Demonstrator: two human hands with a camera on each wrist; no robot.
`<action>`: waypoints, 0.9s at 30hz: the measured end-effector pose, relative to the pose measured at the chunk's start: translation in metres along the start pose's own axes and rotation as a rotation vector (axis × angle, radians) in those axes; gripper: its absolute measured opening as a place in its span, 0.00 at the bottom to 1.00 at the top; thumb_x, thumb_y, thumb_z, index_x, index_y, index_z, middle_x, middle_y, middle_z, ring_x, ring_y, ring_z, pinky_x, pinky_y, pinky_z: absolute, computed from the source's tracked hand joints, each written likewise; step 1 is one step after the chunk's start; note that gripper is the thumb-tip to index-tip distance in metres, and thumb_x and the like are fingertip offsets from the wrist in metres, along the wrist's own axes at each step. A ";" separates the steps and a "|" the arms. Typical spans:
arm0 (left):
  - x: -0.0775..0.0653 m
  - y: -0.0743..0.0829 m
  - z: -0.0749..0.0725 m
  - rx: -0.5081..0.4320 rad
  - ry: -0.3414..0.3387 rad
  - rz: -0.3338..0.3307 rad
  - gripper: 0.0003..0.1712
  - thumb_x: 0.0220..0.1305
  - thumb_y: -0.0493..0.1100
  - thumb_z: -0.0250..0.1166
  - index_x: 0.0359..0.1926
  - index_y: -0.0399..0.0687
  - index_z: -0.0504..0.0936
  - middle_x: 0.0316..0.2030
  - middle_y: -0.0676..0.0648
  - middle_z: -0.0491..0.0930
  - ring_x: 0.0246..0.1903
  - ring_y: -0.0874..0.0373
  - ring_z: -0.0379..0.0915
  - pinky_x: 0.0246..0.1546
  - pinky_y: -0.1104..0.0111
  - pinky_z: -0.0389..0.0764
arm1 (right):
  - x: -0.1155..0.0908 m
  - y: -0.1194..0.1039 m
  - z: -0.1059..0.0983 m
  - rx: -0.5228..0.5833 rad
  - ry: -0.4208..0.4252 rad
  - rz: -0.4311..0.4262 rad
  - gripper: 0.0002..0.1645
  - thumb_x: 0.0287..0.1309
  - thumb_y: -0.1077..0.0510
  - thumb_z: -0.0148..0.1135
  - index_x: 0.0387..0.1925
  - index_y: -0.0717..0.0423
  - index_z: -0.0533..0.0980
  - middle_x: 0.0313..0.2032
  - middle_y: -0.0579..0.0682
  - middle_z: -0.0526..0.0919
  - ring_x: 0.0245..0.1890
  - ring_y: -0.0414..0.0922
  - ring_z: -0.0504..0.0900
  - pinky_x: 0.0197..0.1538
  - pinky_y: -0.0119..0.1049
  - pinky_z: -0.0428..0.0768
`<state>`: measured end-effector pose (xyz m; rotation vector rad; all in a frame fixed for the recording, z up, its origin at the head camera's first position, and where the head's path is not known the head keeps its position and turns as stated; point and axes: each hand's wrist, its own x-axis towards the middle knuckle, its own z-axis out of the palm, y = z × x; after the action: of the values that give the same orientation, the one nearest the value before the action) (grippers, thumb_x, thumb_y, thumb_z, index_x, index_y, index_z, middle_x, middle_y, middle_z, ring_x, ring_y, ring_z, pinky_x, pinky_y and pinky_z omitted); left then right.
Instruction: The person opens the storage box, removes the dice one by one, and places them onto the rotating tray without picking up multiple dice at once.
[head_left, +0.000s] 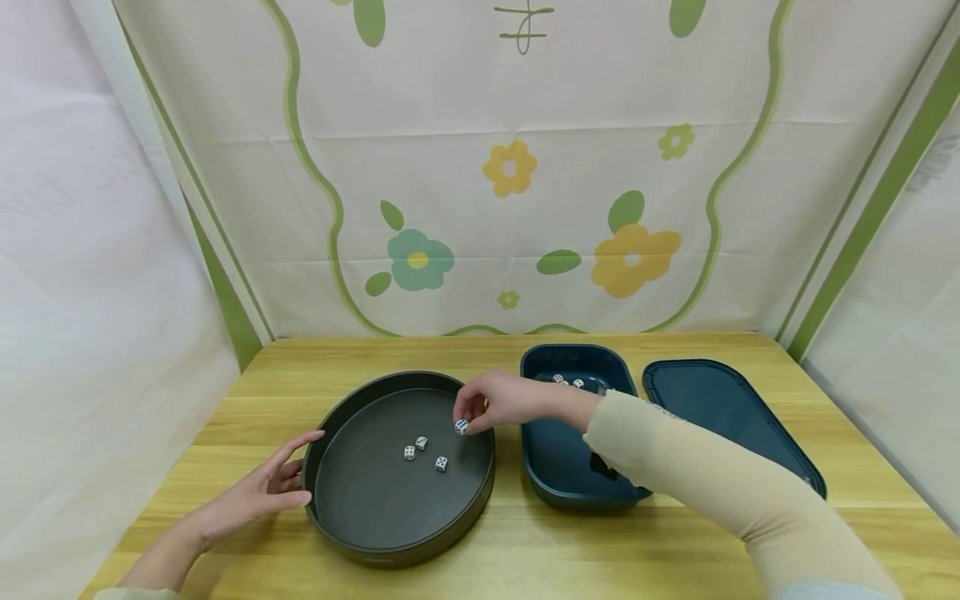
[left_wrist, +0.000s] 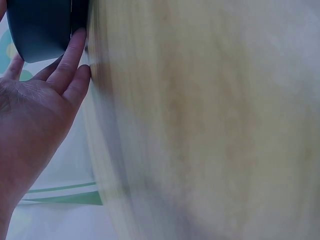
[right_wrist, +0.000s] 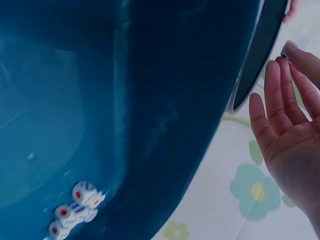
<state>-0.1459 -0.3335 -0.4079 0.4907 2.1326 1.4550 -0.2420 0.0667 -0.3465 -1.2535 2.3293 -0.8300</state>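
Over the right side of a round dark pan [head_left: 405, 517], my right hand [head_left: 495, 400] pinches a white die [head_left: 461, 427] between thumb and fingertips. In the right wrist view, that hand [right_wrist: 295, 125] shows the die [right_wrist: 286, 50] at its fingertips. Three white dice, one of them a die [head_left: 441, 464] nearer the right, lie on the pan's floor. My left hand [head_left: 258, 487] rests at the pan's left wall, index finger at the rim and thumb against the side. From the left wrist, the same hand [left_wrist: 45, 95] has extended fingers touching the pan [left_wrist: 40, 30].
A deep blue box [head_left: 555, 492] stands right of the pan, with several dice [right_wrist: 75, 210] in its far end. My right forearm crosses over it. Its dark blue lid [head_left: 720, 408] lies farther right on the wooden table [head_left: 562, 558]. Flowered cloth [head_left: 465, 183] hangs behind.
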 end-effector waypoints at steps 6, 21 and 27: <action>0.000 -0.001 0.000 -0.009 0.004 0.000 0.43 0.72 0.36 0.54 0.77 0.53 0.38 0.71 0.23 0.36 0.67 0.23 0.32 0.58 0.43 0.60 | 0.022 -0.005 0.012 -0.026 -0.010 0.000 0.06 0.57 0.61 0.69 0.35 0.49 0.81 0.30 0.37 0.79 0.31 0.35 0.75 0.39 0.29 0.75; 0.001 0.000 0.000 -0.006 0.008 0.004 0.43 0.72 0.37 0.55 0.77 0.52 0.38 0.70 0.22 0.37 0.67 0.23 0.34 0.57 0.54 0.67 | 0.053 -0.013 0.026 -0.021 -0.057 -0.032 0.04 0.57 0.63 0.69 0.34 0.52 0.82 0.28 0.37 0.80 0.30 0.33 0.76 0.38 0.26 0.75; 0.000 0.000 0.000 -0.003 0.006 -0.004 0.43 0.72 0.37 0.55 0.77 0.52 0.38 0.70 0.23 0.37 0.67 0.23 0.33 0.57 0.47 0.64 | 0.058 -0.015 0.030 -0.021 -0.054 -0.025 0.04 0.57 0.63 0.69 0.36 0.54 0.82 0.28 0.37 0.80 0.30 0.33 0.76 0.37 0.26 0.75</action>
<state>-0.1464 -0.3336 -0.4075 0.4810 2.1347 1.4596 -0.2469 0.0023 -0.3620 -1.3001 2.2903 -0.7722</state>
